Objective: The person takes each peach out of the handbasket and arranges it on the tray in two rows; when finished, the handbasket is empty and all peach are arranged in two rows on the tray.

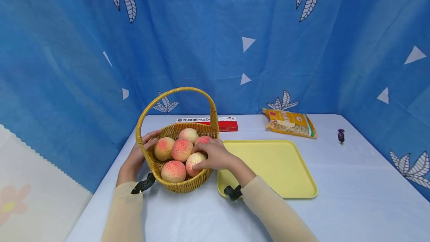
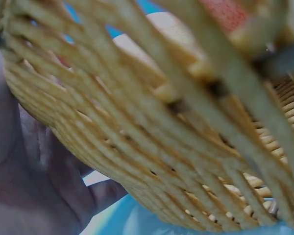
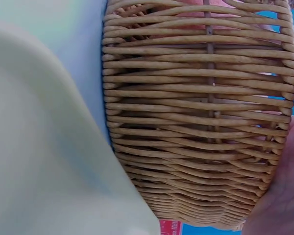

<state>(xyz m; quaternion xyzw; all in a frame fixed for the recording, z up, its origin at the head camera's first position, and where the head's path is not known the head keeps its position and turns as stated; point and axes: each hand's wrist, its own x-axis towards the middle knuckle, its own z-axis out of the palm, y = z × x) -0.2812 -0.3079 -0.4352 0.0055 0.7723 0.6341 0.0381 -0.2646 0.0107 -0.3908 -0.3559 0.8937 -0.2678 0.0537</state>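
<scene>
A yellow wicker basket (image 1: 183, 186) with a tall arched handle stands on the table, holding several pink-and-cream peaches (image 1: 182, 150). At its left side my left hand (image 1: 136, 157) grips the basket, fingers reaching over the rim. The left wrist view has the palm (image 2: 34, 176) close against the woven wall. From the right, my right hand (image 1: 216, 155) reaches over the rim, thumb and fingers round a pale peach (image 1: 193, 161) at the front right. Another peach (image 1: 203, 140) lies partly behind those fingers. In the right wrist view the basket's wall (image 3: 196, 112) hides the fingertips.
Right of the basket lies a yellow tray (image 1: 268, 169), partly under my right forearm. A red pasta box (image 1: 228, 125) is behind the basket. Farther back right are an orange pasta bag (image 1: 290, 123) and a small purple wrapped candy (image 1: 341, 136). Blue curtains (image 1: 215, 47) surround the table.
</scene>
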